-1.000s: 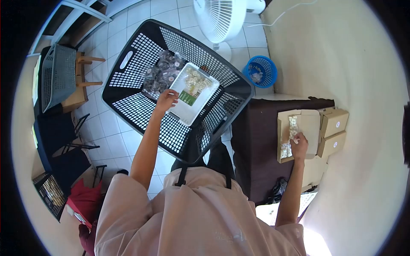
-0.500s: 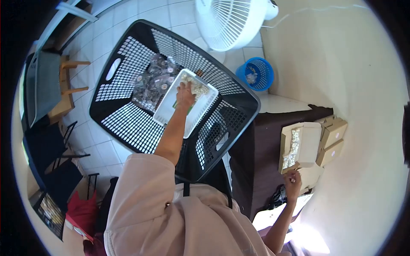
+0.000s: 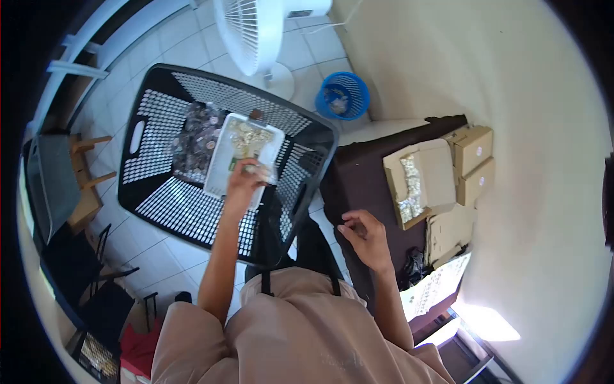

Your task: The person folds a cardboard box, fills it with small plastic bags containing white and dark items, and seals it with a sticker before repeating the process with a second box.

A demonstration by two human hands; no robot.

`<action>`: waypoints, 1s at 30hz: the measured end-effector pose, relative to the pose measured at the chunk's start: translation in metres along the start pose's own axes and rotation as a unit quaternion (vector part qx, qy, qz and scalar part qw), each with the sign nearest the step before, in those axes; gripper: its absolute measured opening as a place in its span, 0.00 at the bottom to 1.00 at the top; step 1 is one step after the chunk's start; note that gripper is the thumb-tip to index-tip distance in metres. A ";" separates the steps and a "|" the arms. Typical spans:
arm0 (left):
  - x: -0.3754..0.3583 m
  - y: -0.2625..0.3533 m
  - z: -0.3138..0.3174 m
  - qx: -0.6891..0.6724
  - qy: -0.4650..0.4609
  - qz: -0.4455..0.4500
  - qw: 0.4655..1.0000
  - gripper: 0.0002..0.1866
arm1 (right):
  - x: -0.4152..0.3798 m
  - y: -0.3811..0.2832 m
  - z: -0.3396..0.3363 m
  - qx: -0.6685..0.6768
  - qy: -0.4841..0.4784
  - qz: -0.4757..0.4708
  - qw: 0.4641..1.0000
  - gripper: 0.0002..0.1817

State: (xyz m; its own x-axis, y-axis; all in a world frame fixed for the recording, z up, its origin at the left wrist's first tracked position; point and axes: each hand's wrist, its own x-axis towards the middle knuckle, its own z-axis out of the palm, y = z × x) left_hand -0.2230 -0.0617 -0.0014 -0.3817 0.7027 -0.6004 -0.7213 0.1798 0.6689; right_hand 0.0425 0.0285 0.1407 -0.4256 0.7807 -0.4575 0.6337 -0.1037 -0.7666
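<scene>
My left hand (image 3: pixel 240 184) is over a white plastic tray (image 3: pixel 216 178), its fingers closed around small pale pieces, partly blurred. More such pale, shiny pieces (image 3: pixel 248 138) are heaped at the tray's far end, with a bit of green beside them. The tray sits inside a large black laundry basket (image 3: pixel 307 118), next to a pile of clear packets with dark contents (image 3: pixel 195 144). My right hand (image 3: pixel 366 238) hovers over the dark cloth by the basket, fingers curled but apart from the thumb, with nothing visible in it. Nearby lies an open cardboard box (image 3: pixel 435 169) holding a row of pale pieces.
Closed cardboard boxes (image 3: pixel 476 148) are stacked against the wall, with flat cardboard (image 3: pixel 448 232) and a black plastic bag (image 3: pixel 414 265) closer to me. A white fan (image 3: pixel 256 32) and a blue wastebasket (image 3: pixel 345 96) stand beyond the basket. Dark chairs (image 3: pixel 73 262) are at left.
My left hand has risen from the heap toward the tray's near right side, now with pale pieces in its fingers. My right hand has moved from the open box toward the basket. The view has shifted.
</scene>
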 end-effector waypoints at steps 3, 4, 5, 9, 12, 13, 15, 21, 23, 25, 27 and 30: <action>-0.044 0.005 0.044 0.022 -0.055 0.040 0.997 0.16 | 0.013 -0.014 0.025 0.064 -0.055 -0.030 0.996 0.14; -0.056 0.007 0.059 0.018 -0.057 0.048 0.997 0.15 | 0.015 -0.022 0.031 0.148 -0.051 -0.022 0.987 0.16; -0.066 0.006 0.070 0.013 -0.062 0.054 0.996 0.14 | 0.016 -0.028 0.035 0.229 -0.046 -0.012 0.972 0.17; -0.089 -0.003 0.104 0.007 -0.118 0.129 0.985 0.14 | 0.017 -0.032 0.031 0.288 -0.081 -0.016 0.954 0.19; -0.098 -0.005 0.113 0.001 -0.138 0.100 0.985 0.13 | 0.010 -0.019 0.015 0.316 -0.083 -0.017 0.945 0.17; -0.100 -0.005 0.117 0.000 -0.136 0.077 0.988 0.12 | 0.008 -0.011 0.010 0.337 -0.088 -0.016 0.937 0.16; -0.103 -0.008 0.119 0.048 -0.208 0.038 0.976 0.12 | 0.002 0.002 -0.004 0.346 -0.080 -0.023 0.934 0.14; -0.103 -0.032 0.133 0.156 -0.278 -0.035 0.947 0.14 | -0.012 0.028 -0.046 0.275 -0.154 -0.008 0.949 0.10; -0.109 -0.030 0.150 0.159 -0.277 -0.022 0.947 0.15 | -0.015 0.026 -0.059 0.280 -0.149 0.002 0.948 0.09; -0.113 -0.035 0.160 0.187 -0.283 0.001 0.941 0.17 | -0.016 0.031 -0.066 0.285 -0.148 0.012 0.947 0.09; -0.114 -0.039 0.169 0.215 -0.286 0.024 0.934 0.18 | -0.013 0.044 -0.070 0.282 -0.148 -0.018 0.948 0.09; -0.118 -0.043 0.174 0.205 -0.256 0.012 0.945 0.19 | -0.011 0.049 -0.080 0.291 -0.132 -0.045 0.947 0.09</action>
State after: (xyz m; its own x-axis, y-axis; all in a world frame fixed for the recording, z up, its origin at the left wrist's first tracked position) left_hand -0.0469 -0.0328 0.1170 0.0103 0.9321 -0.3621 -0.3919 0.3369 0.8561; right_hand 0.1300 0.0638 0.1445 -0.6561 0.6298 -0.4158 0.1565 -0.4255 -0.8913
